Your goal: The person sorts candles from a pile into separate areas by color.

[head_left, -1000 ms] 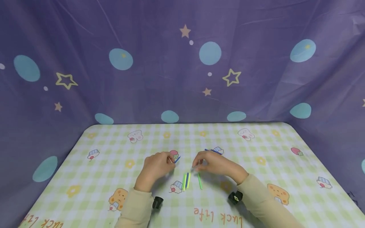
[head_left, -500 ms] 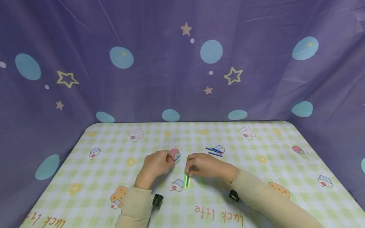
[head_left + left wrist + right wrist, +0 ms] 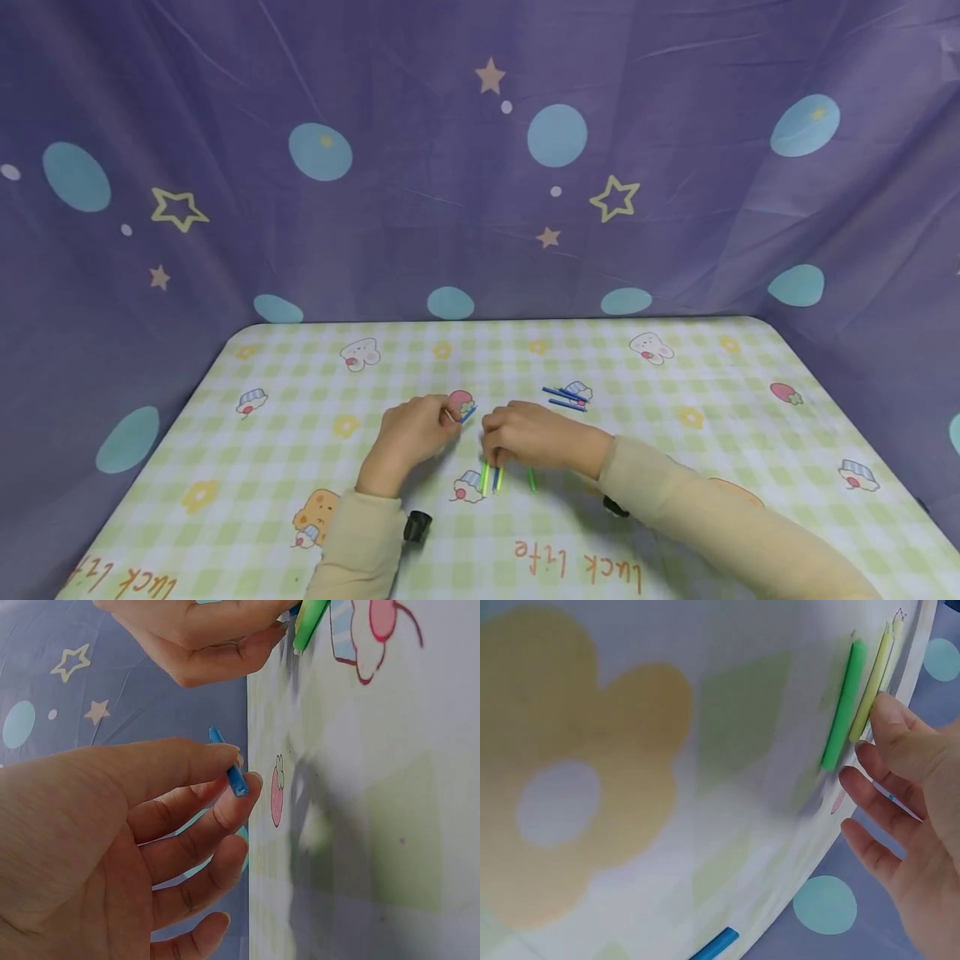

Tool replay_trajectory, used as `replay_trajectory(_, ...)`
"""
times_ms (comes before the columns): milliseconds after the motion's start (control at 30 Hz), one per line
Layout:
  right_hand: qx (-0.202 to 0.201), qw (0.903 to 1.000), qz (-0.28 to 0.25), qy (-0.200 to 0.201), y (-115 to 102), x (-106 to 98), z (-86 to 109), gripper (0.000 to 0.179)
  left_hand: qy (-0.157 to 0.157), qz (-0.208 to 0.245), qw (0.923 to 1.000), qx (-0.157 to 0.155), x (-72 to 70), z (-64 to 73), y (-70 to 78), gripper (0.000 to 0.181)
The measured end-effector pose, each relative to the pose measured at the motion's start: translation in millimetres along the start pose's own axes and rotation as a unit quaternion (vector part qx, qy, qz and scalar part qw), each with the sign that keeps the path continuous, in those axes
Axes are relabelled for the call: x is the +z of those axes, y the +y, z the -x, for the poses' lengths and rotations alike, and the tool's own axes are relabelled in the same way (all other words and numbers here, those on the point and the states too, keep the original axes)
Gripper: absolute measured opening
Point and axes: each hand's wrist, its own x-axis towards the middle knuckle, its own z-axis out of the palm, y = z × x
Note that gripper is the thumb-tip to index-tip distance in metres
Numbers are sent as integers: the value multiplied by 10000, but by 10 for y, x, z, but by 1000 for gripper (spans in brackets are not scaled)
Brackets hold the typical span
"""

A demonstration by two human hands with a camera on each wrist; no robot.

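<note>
In the head view my left hand (image 3: 411, 435) is raised a little over the cloth left of centre. Its thumb and index finger pinch a short blue stick (image 3: 238, 781), while the other fingers curl loosely in the left wrist view. My right hand (image 3: 543, 435) reaches over the far ends of a small row: a light-green stick (image 3: 484, 479), a blue stick (image 3: 495, 478) and a yellow stick (image 3: 870, 686). Its thumb and index fingertips are right at these sticks; I cannot tell whether they pinch one. A separate green stick (image 3: 844, 705) lies just right of the row.
Several blue sticks (image 3: 567, 405) lie behind my right hand. The checked tablecloth (image 3: 660, 517) has printed cakes, flowers and animals. A purple curtain (image 3: 390, 242) hangs around the table's far side and both ends. A black wrist device (image 3: 417, 527) sits at the left sleeve.
My right hand has moved left and toward the row of sticks, uncovering the blue sticks behind it and covering the row's far ends. The left hand stays nearly in place, pinching its blue stick.
</note>
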Motion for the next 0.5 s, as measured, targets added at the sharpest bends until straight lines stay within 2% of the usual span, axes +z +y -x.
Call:
replay_trajectory(233,99,9995,48,-300,-4,-31,-3,8,68,-75,9999,25,5,-5,-6,5)
replay_trajectory(500,238,9991,-305,-147,-2,-69,63,8,22,-55,10000,53,2,7,16,4)
